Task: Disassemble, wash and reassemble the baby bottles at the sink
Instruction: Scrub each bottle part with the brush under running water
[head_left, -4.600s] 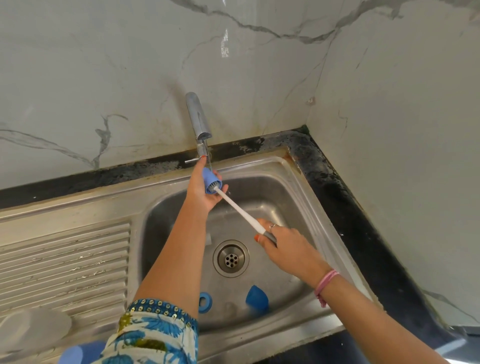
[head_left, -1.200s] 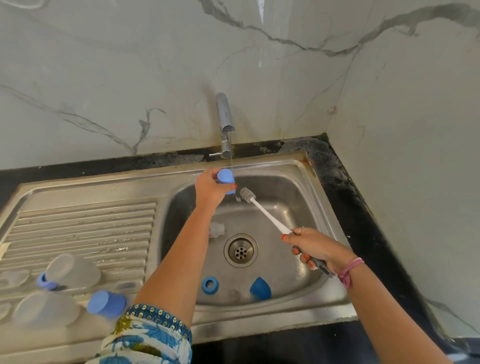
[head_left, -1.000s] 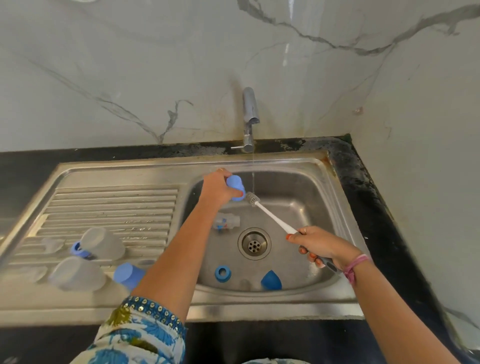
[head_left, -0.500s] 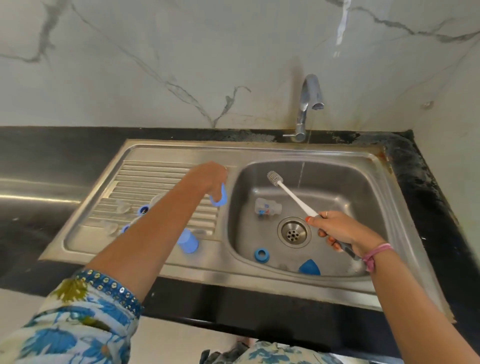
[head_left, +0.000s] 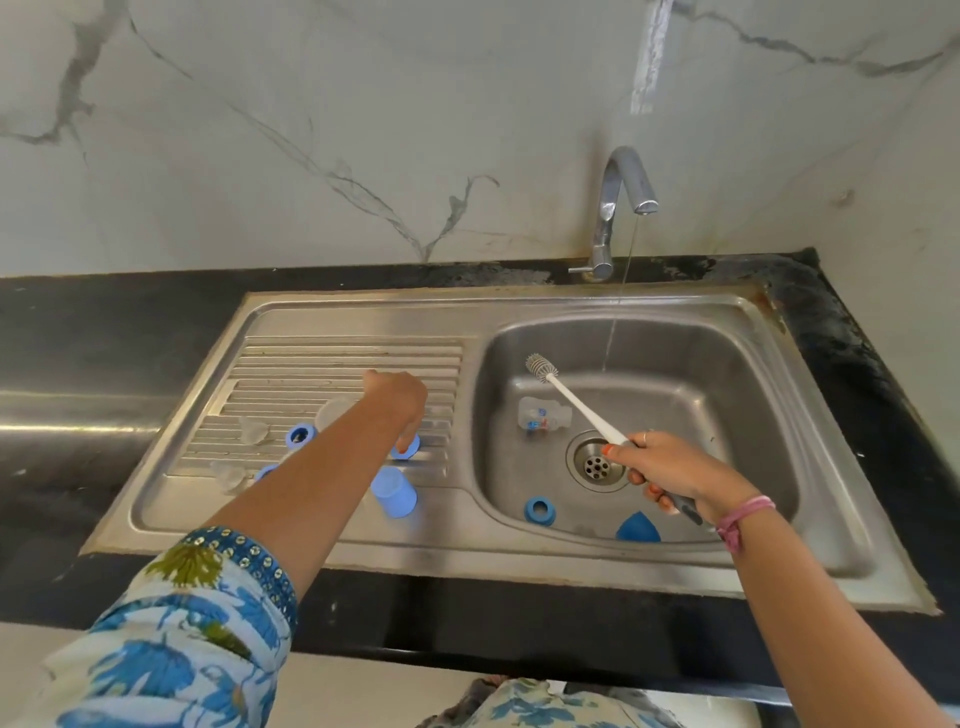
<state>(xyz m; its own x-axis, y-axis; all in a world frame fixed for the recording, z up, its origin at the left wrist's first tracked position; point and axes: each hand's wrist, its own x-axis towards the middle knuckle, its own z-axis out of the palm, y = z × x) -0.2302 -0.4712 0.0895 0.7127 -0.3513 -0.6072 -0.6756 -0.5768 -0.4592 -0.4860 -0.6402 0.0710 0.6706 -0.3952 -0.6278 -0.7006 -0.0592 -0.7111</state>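
My left hand (head_left: 396, 399) reaches over the ribbed drainboard (head_left: 291, 374) and its fingertips hold a blue bottle collar (head_left: 408, 448) down at the ribs. My right hand (head_left: 670, 470) grips the white bottle brush (head_left: 574, 402) over the basin, bristles pointing up and left. A clear small bottle (head_left: 540, 414) lies on the basin floor. A blue ring (head_left: 538, 510) and a blue cap (head_left: 637, 528) lie near the basin's front wall. On the drainboard sit a blue cap (head_left: 394, 491), another blue collar (head_left: 300, 435) and clear parts (head_left: 253, 430), partly hidden by my arm.
The tap (head_left: 618, 202) runs a thin stream into the steel sink (head_left: 753, 312). The drain (head_left: 596, 466) is at the basin's middle. Black counter (head_left: 104, 322) surrounds the sink, with marble walls behind and to the right.
My left hand carried the blue collar from under the tap leftward and lowered it onto the drainboard. The brush came out of the collar and stays over the basin in my right hand.
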